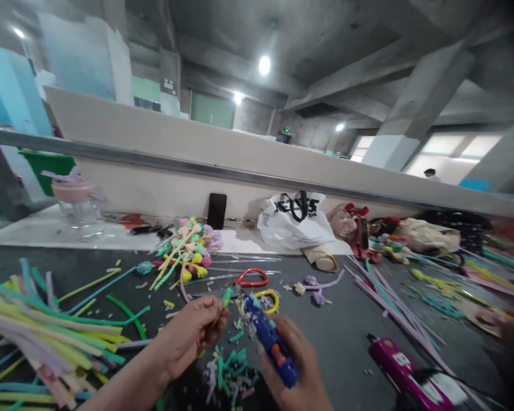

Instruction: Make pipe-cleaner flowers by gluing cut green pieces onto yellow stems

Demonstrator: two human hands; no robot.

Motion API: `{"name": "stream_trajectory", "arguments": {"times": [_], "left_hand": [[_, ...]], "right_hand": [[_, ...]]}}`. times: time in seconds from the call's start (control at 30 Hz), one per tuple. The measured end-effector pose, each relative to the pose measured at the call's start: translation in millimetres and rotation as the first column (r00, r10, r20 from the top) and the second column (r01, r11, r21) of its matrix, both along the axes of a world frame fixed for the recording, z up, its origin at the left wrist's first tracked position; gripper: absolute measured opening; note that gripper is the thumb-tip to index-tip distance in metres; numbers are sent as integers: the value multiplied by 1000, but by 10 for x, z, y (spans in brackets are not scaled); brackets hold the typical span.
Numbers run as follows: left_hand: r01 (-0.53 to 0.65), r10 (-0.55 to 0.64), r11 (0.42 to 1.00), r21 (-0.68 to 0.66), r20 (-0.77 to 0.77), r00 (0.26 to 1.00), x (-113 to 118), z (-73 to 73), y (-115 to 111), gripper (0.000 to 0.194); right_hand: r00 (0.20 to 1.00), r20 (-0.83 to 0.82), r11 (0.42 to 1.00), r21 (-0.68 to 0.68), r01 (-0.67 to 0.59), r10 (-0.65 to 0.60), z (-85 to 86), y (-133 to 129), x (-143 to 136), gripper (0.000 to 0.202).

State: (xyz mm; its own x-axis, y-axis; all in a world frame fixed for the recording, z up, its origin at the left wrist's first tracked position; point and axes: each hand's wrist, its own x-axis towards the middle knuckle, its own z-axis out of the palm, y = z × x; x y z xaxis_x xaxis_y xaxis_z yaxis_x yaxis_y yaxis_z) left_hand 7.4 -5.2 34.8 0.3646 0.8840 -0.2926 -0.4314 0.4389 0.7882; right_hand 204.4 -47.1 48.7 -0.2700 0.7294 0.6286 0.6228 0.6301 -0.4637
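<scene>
The blue tool [269, 337] bears an orange patch. Just left of it, scraps [232, 368] are teal and lilac; farther left, stems [55, 337] mix yellow, green, lilac and peach. Beyond it, a white bag [278, 229] has black lettering; right of it, another tool [392, 355] is magenta with white marking.

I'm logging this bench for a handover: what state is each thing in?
Left hand: closed on a green piece.
Right hand: closed around the blue glue gun.
Blue glue gun: held, nose pointing away from the person.
Purple tool: lying down.
Phone: propped upright, dark.
Jar: upright, lid on.
White bag: crumpled.
Ceiling lamp: lit.
Fuzzy stems: heaped loosely.
</scene>
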Motion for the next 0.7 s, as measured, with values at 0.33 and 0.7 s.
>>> {"name": "stream_trajectory", "arguments": {"times": [0.33, 0.7], "left_hand": [[-82, 86, 994, 76, -46, 995, 6, 42, 45, 27], [-56, 108, 973, 225, -225, 968, 53, 111, -23, 30]], "right_hand": [[989, 54, 990, -56, -132, 135, -244, 79, -23, 28], [988, 64, 989, -60, -134, 138, -243, 46, -37, 25]]}}
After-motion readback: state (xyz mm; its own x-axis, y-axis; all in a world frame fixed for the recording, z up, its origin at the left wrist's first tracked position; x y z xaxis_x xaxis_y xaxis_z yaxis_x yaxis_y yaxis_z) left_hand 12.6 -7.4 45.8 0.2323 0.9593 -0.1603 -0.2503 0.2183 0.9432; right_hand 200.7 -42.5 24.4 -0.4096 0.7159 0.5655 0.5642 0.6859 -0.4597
